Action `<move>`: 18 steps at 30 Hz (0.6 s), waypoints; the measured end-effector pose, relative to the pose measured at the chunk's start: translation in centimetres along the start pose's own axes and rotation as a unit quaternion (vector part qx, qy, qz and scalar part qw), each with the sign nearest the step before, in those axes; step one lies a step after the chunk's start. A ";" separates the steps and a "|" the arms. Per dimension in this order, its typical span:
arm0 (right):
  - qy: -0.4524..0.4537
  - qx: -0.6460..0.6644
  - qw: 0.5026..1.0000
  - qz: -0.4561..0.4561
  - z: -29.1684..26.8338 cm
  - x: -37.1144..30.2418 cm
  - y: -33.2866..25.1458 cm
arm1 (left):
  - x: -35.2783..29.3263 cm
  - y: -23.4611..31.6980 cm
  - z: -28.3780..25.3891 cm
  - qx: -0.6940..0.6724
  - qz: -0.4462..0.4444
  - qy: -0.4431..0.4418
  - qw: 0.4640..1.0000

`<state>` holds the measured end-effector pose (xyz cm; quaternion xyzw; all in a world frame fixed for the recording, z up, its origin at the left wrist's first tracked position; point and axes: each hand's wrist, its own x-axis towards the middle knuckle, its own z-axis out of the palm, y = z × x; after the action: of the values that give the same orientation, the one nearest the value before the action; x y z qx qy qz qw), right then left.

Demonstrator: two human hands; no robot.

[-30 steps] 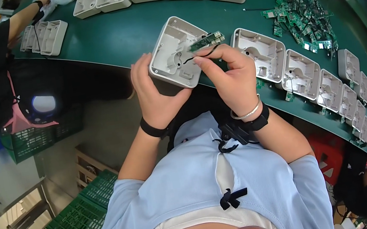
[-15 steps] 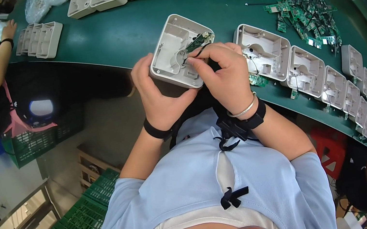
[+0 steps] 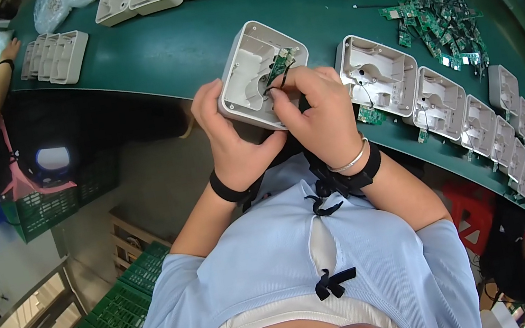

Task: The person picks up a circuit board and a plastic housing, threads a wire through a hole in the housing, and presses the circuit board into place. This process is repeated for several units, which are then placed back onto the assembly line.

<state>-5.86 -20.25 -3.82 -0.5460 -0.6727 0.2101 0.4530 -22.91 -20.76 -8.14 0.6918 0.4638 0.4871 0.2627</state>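
One head-worn fisheye view is looking steeply down over the person's chest, facing the green workbench [image 3: 171, 46], whose edge is curving toward the rim. The hands are sitting close under the lens at centre, while the bench's far end and the floor are falling away toward the dark border.

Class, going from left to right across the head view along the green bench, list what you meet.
Stack of pale trays → left hand → held white housing → right hand → row of open housings → pile of green circuit boards.
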 end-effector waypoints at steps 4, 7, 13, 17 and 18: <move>0.004 -0.023 0.998 -0.056 0.1 0.3 0.4 | -0.1 -0.1 0.2 -0.012 0.001 0.002 1.000; -0.026 0.018 0.999 -0.021 -0.1 0.1 0.1 | -0.1 -0.1 0.2 -0.017 -0.008 -0.001 1.000; -0.006 -0.079 0.995 -0.064 -0.2 0.4 0.5 | -0.1 -0.1 0.3 -0.043 -0.007 -0.004 0.999; -0.046 -0.061 0.997 -0.032 -0.7 0.5 0.5 | 0.2 0.0 0.1 -0.062 -0.005 -0.019 0.998; -0.045 -0.074 0.995 -0.043 -0.9 0.5 0.5 | 0.2 0.0 0.1 -0.065 -0.010 -0.021 0.998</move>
<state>-4.81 -19.83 -3.58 -0.5392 -0.7286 0.1641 0.3892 -22.81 -20.53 -8.07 0.6787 0.4325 0.4990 0.3214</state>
